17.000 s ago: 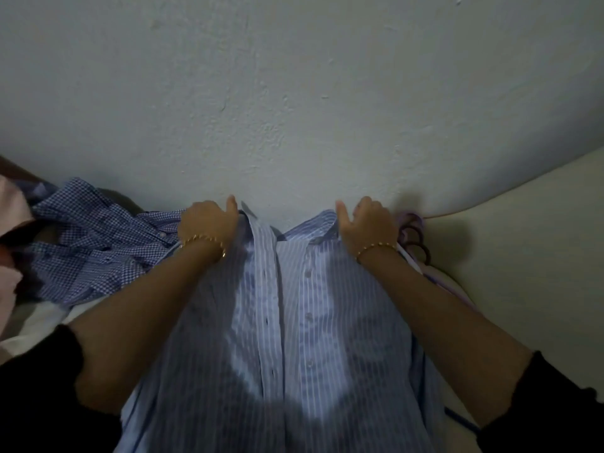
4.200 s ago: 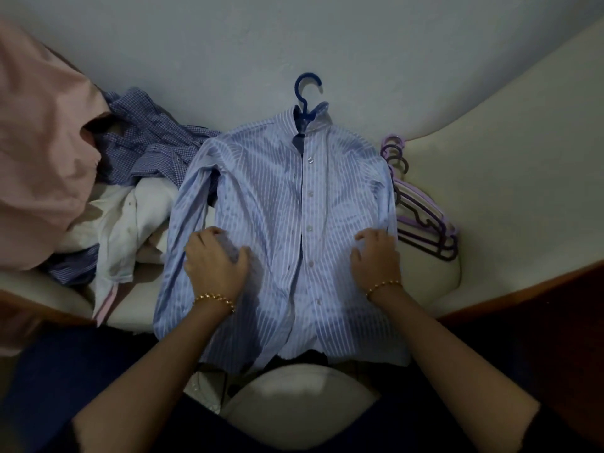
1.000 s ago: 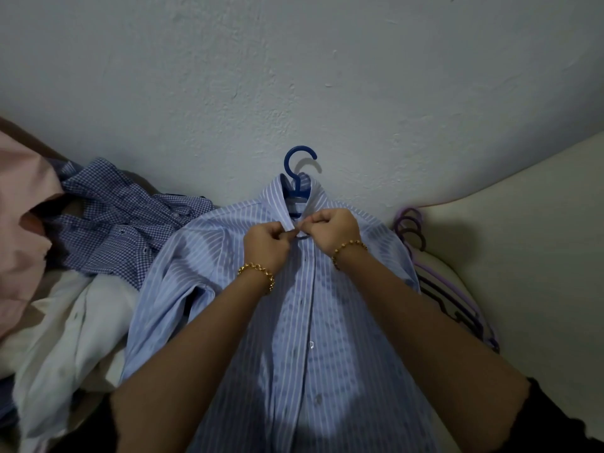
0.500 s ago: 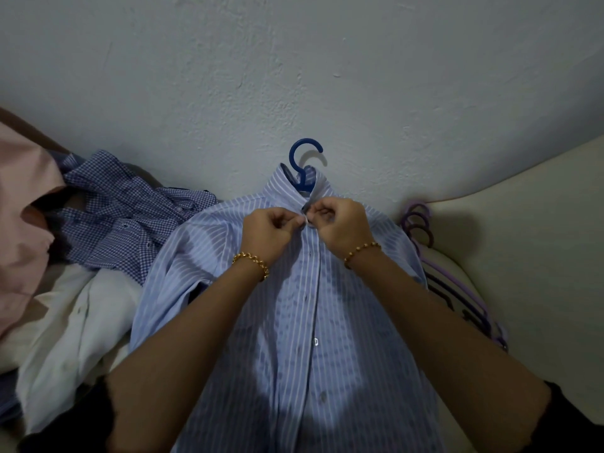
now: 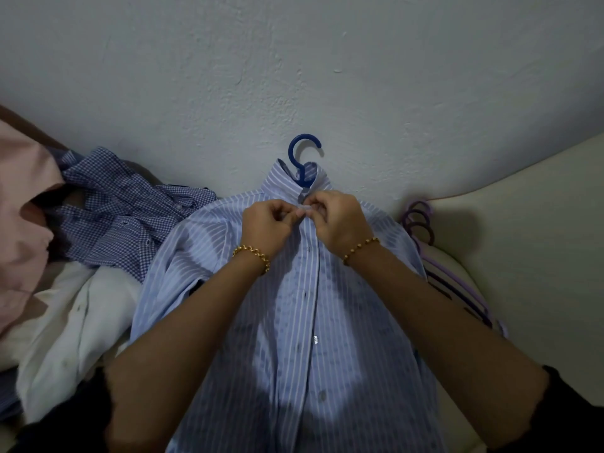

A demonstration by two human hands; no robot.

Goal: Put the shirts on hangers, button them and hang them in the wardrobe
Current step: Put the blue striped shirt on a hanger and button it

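A light blue striped shirt (image 5: 294, 322) lies front-up on a cream sofa, dressed on a blue hanger (image 5: 302, 158) whose hook sticks out of the collar against the wall. My left hand (image 5: 268, 223) and my right hand (image 5: 336, 220) meet just below the collar. Each pinches an edge of the shirt's front placket at the top button. The button itself is hidden between my fingertips. Lower buttons show down the placket.
A blue checked shirt (image 5: 124, 214), a white shirt (image 5: 75, 322) and a pink garment (image 5: 23, 223) are piled at the left. Several purple hangers (image 5: 441, 266) lie at the right on the sofa seat (image 5: 523, 256). A white wall (image 5: 294, 76) rises right behind.
Both hands have moved from the shirt's lower part up to the collar and now pinch the placket there. In the last second they have hardly shifted.
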